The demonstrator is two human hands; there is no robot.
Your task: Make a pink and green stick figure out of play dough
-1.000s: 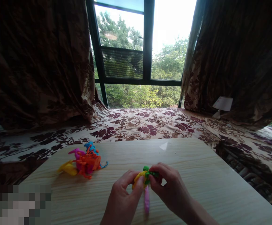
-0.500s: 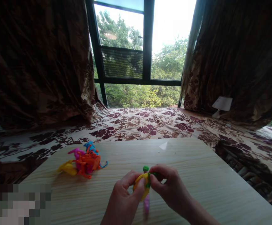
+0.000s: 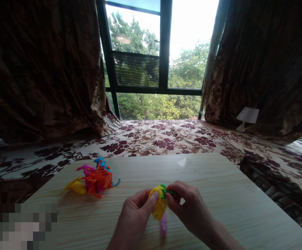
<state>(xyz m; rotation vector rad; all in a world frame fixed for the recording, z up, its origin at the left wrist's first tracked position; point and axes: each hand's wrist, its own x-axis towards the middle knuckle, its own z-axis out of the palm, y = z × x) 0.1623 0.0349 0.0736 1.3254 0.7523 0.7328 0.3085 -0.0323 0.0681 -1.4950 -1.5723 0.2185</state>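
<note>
Over the near part of the table, a lumpy yellow modelling clay piece (image 3: 158, 206) is pinched between the thumb and fingers of my left hand (image 3: 137, 213). Bits of green clay (image 3: 163, 190) sit along its upper right edge. My right hand (image 3: 188, 201) is closed, thumb against fingers, on dark green clay (image 3: 172, 192) that touches the yellow piece. Just below them, a pinkish-purple clay stick (image 3: 163, 225) lies on the table, its upper end hidden behind the yellow piece.
On the pale wooden table (image 3: 140, 170), a heap of orange clay strips (image 3: 100, 180), yellow clay (image 3: 76, 186), pink clay (image 3: 85, 169) and blue clay (image 3: 100, 162) lies to the left. Behind stand a floral-covered ledge (image 3: 163, 139), a small white lamp (image 3: 247, 115) and dark curtains (image 3: 41, 69).
The yellow clay has turned so its bumpy broad side faces me, and it now covers the green-topped end of the purple stick. Both hands keep their grip.
</note>
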